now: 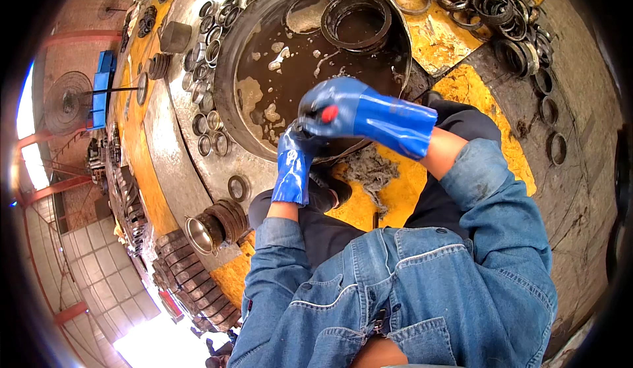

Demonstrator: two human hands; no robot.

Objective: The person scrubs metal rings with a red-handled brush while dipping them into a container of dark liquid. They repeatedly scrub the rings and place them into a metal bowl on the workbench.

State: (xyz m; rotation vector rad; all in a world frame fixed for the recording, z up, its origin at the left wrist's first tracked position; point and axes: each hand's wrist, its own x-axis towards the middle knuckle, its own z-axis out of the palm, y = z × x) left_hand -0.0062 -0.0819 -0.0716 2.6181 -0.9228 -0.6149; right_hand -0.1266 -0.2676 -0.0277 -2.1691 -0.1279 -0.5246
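Note:
My right hand (339, 108), in a blue rubber glove, is closed over the near side of a large round basin (224, 81). My left hand (298, 145), gloved alike, meets it from below with curled fingers. Between them a dark piece shows only in part, so its kind cannot be made out. A small red spot (329, 113) stands out at the right glove; whether it belongs to the glove or to a held thing is unclear. Dark liquid (303, 84) with patches of foam fills the basin. A thick metal ring (378, 41) sits in it at the far right.
Several small metal rings (213, 52) line the basin's left side. A heap of dark rings (498, 9) lies far right, with single rings (556, 148) nearer. Stacked rings (231, 220) stand at the left of my legs. A grey rag (372, 173) lies between my legs. A fan (69, 101) stands at the left.

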